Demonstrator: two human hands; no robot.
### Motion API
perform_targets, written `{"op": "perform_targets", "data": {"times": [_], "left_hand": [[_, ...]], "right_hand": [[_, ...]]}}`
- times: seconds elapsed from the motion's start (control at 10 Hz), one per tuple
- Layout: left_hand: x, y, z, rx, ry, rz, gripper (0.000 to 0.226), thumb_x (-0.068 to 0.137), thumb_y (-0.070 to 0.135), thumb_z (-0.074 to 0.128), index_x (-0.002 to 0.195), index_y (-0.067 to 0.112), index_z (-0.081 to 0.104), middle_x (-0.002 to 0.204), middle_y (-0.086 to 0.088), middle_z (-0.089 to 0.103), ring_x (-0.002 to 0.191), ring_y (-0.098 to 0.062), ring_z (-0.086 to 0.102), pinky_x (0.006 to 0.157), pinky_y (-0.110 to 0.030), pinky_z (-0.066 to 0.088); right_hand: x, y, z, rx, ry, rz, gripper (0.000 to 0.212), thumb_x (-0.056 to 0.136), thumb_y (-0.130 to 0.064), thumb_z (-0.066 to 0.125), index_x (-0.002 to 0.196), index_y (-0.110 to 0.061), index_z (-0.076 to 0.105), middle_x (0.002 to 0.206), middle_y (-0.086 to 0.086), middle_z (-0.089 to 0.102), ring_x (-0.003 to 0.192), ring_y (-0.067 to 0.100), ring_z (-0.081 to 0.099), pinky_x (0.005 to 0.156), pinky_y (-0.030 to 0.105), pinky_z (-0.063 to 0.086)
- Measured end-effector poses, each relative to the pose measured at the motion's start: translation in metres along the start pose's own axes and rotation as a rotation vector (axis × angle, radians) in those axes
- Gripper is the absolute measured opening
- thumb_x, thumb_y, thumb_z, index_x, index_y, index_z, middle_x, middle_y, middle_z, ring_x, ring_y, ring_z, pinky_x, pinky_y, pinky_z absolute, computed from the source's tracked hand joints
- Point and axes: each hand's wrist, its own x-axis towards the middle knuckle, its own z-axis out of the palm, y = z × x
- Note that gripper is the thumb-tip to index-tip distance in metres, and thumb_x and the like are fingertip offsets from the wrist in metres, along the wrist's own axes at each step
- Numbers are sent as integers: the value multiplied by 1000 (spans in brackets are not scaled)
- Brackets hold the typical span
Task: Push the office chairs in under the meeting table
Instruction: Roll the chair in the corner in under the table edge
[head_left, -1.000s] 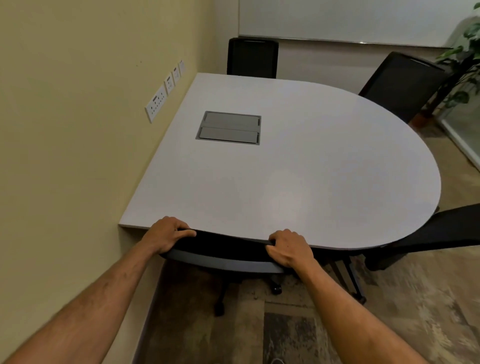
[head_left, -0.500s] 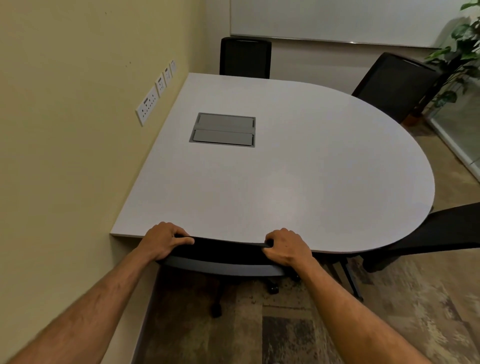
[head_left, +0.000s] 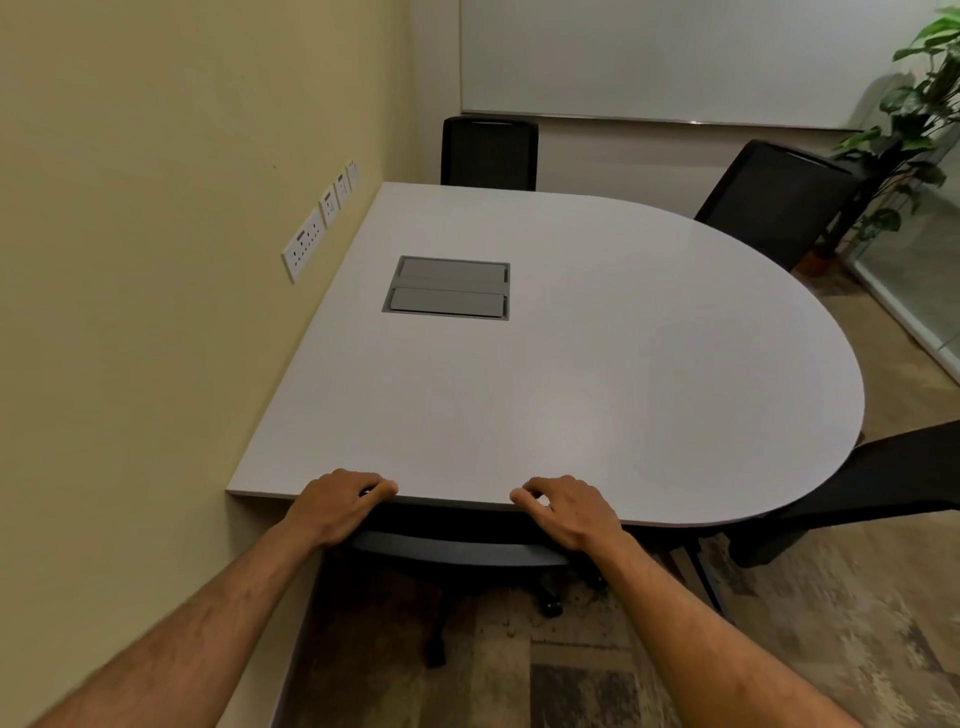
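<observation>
With your left hand (head_left: 340, 506) and right hand (head_left: 569, 512) both clamped on the chair back (head_left: 457, 540), already hard against the tabletop (head_left: 571, 364) edge, pushing further could pinch your curled fingers (head_left: 382, 489) there.

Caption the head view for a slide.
Both hands, left hand and right hand, grip a chair back at the white table edge.
</observation>
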Motion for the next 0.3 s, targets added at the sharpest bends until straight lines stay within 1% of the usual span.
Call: {"op": "perform_targets", "data": {"times": [0.1,0.2,0.3], "left_hand": [[3,10,-3,14,44,28,63,93,78,30,126,36,65,133,11,65,119,-12,60,97,-34,47],[9,36,-23,28,138,80,73,95,73,33,150,27,45,155,5,45,143,-16,38,115,-38,31],[23,72,-46,43,264,202,82,96,74,28,159,22,24,166,1,21,153,-15,13,121,-36,13]], "right_hand": [[-2,-5,-1,12,91,-52,90,87,-85,9,150,-30,43,161,0,36,149,17,28,120,42,22],[-1,-20,-20,-18,178,-164,94,88,-82,2,159,-25,24,168,-3,14,153,8,-7,124,36,-5],[6,-40,-51,-107,312,-242,86,94,-75,5,161,-20,10,169,-4,0,149,6,-22,124,38,-10]]}}
